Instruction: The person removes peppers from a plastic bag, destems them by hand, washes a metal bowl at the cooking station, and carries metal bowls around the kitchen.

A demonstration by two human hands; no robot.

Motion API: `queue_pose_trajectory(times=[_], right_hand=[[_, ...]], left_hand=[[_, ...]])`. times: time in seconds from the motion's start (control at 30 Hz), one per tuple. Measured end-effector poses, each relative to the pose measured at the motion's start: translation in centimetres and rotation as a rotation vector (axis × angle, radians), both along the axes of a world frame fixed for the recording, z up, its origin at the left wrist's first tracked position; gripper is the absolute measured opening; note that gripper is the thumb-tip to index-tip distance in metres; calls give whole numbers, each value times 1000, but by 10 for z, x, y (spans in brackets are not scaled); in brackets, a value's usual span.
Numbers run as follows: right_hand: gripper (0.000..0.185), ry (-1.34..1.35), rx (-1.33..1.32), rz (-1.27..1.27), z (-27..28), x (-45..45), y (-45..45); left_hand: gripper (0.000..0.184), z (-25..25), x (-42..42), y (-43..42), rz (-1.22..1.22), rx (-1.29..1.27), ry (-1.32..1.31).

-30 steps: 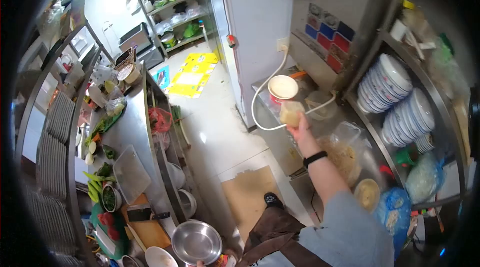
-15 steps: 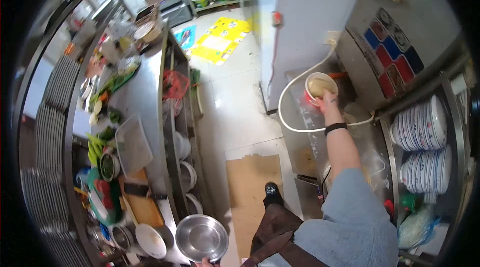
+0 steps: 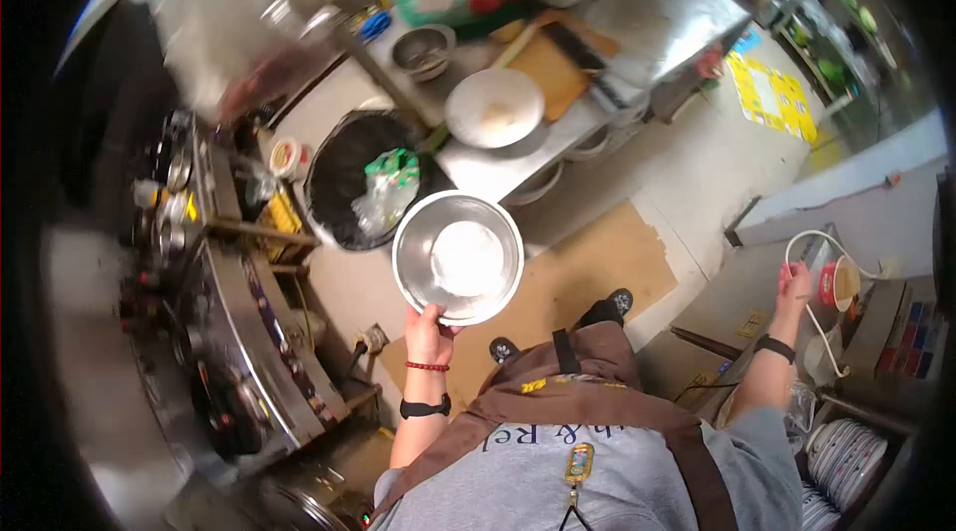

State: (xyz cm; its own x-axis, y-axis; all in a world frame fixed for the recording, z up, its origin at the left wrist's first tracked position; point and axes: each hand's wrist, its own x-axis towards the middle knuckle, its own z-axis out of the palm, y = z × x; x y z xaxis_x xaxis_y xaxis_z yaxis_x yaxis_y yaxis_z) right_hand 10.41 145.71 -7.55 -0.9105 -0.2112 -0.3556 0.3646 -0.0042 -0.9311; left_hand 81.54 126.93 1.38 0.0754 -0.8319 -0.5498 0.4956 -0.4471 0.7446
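Low in the middle, a round metal bowl (image 3: 428, 267) is gripped at its near rim by my left hand (image 3: 428, 334), thumb over the edge. A bright white patch fills the bowl's bottom; glare or contents, I cannot tell. Off to the right, my right hand (image 3: 794, 284) is beside a red and white tub (image 3: 829, 286), with no visible contact. Its fingers look loosely apart with nothing seen between them. A pale hose (image 3: 819, 327) loops past that hand. The pale block seen earlier is not visible.
Beyond the bowl stand a black-lined bin (image 3: 334, 177) and a steel counter (image 3: 687, 18) bearing a white plate (image 3: 495, 108), a cutting board (image 3: 548, 73) with a cleaver, and vegetables. A stove-like unit (image 3: 234, 332) is at left. Cardboard (image 3: 597, 252) covers some floor.
The view has swung left toward the bin and counter. My right hand carried the pale block to the tub, then came away from it apparently without the block. My left hand still holds the bowl.
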Motion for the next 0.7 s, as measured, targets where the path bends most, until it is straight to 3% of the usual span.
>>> queue_pose_trajectory(times=[0.07,0.1,0.2,0.23,0.3,0.4,0.47,0.57,0.63,0.7], right_hand=[[16,119,69,255,-5,77,-35],[12,203,125,343,2,135,-60],[22,193,299,725,-43,241,-108],[20,297,478,830,-51,282,-128],[16,894,480,1202,-70,360,-157],[22,832,372,1629,42,544,-220],[29,697,95,1749,76,634,-259],[47,700,-12,1863,99,729,-331],[61,499,-92,1855,80,775,-378],[69,607,-90,1698,85,816,-414]], left_hand=[[50,-4,67,20,101,31,86],[38,4,102,30,97,49,91],[42,11,192,54,335,-24,113],[44,9,220,57,392,-36,90],[60,15,265,52,421,-71,-126],[73,29,309,17,394,-207,-373],[80,19,329,-15,416,-389,-640],[82,49,323,-76,399,-599,-982],[81,75,319,-114,331,-699,-1183],[78,74,337,-153,220,-889,-1391]])
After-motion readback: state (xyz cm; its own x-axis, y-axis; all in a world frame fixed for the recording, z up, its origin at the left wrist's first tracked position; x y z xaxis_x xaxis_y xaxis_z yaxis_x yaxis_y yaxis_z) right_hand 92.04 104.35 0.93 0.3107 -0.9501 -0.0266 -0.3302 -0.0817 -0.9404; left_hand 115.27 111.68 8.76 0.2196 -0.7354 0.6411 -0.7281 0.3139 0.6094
